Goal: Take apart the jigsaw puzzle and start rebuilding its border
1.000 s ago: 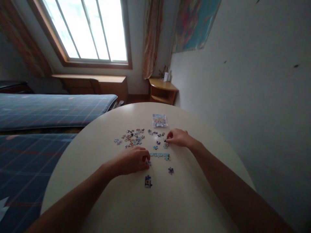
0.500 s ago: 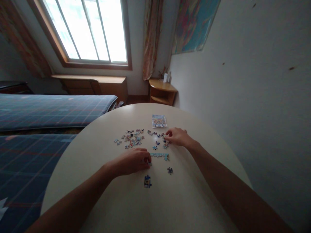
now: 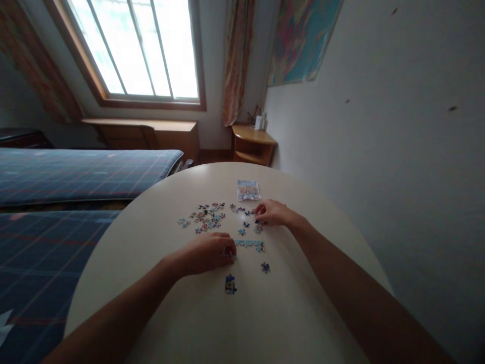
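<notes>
My left hand rests on the table with fingers curled around a jigsaw piece, mostly hidden under the fingertips. Right beside it runs a joined strip of light-blue jigsaw pieces, its left end covered by the hand. Farther off, my right hand has its fingertips pinched at the right edge of a small group of loose pieces; a piece seems to be between them, though it barely shows. Nearer me lie a joined dark-blue and yellow section and a single dark piece.
A heap of loose jigsaw pieces lies left of centre on the round white table. Behind the pieces is a small printed picture sheet. A plaid-covered bed stands to the left, and a wall rises on the right.
My right hand has shifted slightly left at the edge of the loose pieces. My left hand stays almost where it was, by the strip.
</notes>
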